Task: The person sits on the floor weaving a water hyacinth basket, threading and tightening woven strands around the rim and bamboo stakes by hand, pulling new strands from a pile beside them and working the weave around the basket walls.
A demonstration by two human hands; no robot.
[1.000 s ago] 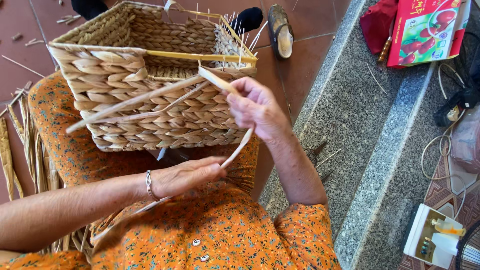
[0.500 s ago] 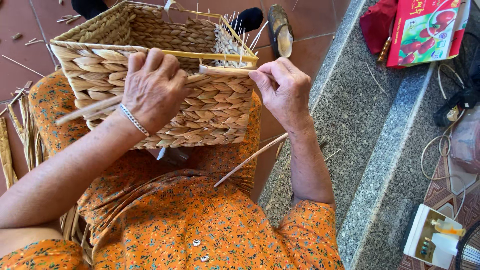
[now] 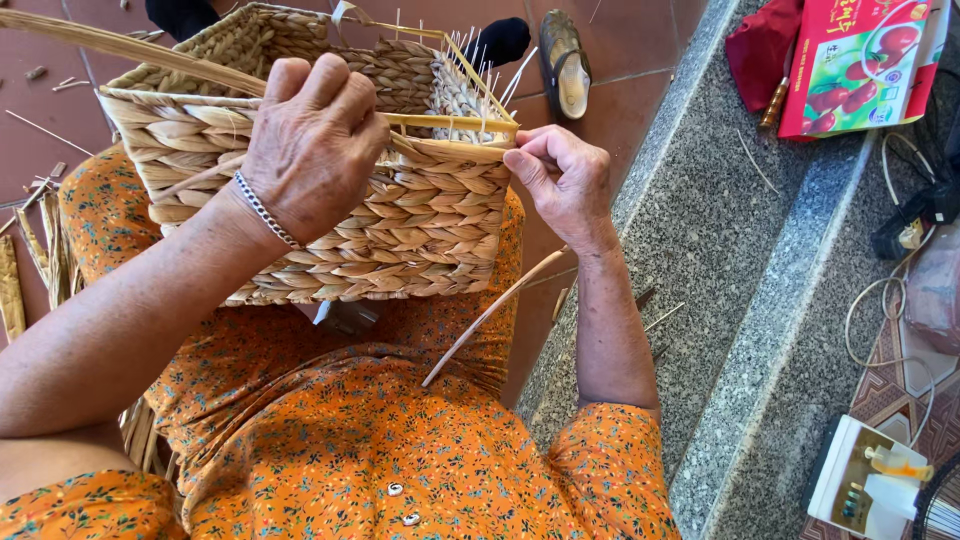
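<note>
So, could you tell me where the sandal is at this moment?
In the head view the sandal lies on the red tiled floor at the top, just right of the woven basket and above the right hand.

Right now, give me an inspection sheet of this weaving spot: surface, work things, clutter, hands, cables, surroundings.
Surface: woven basket rests on the lap in an orange floral dress.
Work things: flat weaving strand lies along the basket rim; thin stakes stand up at the far corner.
Clutter: loose reed scraps on the red tile floor.
Hands: left hand holds a long strand over the rim; right hand pinches the flat strand's end.
Cables: white cord coiled at right.
Surroundings: granite step, sandal, red box.
</note>
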